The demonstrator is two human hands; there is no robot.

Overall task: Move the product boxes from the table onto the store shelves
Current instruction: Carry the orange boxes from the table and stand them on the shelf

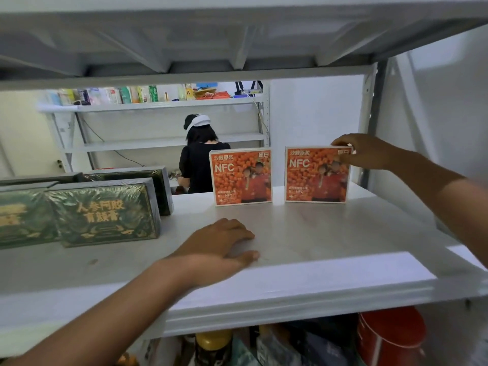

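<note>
Two flat, square orange boxes stand upright, side by side but apart, near the back edge of the white shelf [330, 247]. Each front shows a heap of orange berries, white "NFC" lettering, Chinese characters along the top and two figures in red.

The right orange box [317, 178] sits at about 1 o'clock on the shelf board. The right hand [361, 151] pinches its top right corner with thumb and fingertips. The left orange box [241, 180] stands free at 12 o'clock, touched by nothing.

The left hand [221, 247] lies palm down on the board towards 6 o'clock, with its fingers loosely spread and holding nothing.

At 9 o'clock, dark green boxes [105, 215] with gold characters stand in rows. Beyond the shelf a person in black [198, 165] faces away. On the level below, a red tin [390, 336] sits at 5 o'clock.
</note>
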